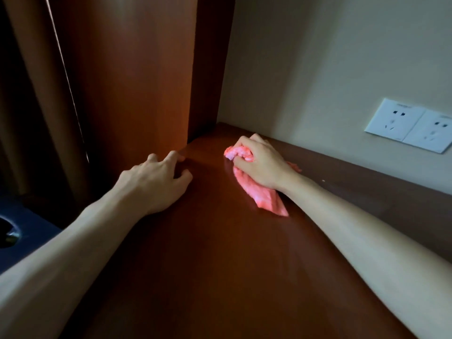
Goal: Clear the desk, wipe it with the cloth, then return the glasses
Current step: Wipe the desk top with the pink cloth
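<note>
Head view. The worktop [220,253] is a smooth, glossy slab of dark reddish-brown wood whose polished face carries soft reflections; its far edge meets a low wooden upstand along a matte cream wall [318,57]. The right hand [260,162] grips a pink cloth [264,199] — a fluffy, napped fabric, bunched into a wad at the fingers [244,145], which are curled round it. From under the palm the cloth trails toward the viewer as a flattened, roughly triangular tail lying on the wood, with a small corner showing beyond the wrist on the wall side. The cloth sits near the far left corner of the worktop, just short of the upstand. The left hand [156,182] rests palm-down at the worktop's left edge, its fingers loosely bent and slightly apart, their tips touching the wood beside an upright panel [127,81] of the same reddish wood, flat and satin-finished. Left of the panel hangs a brown curtain [29,94] in vertical folds. On the wall at right — a white, rectangular double socket plate [411,124] of smooth plastic.
</note>
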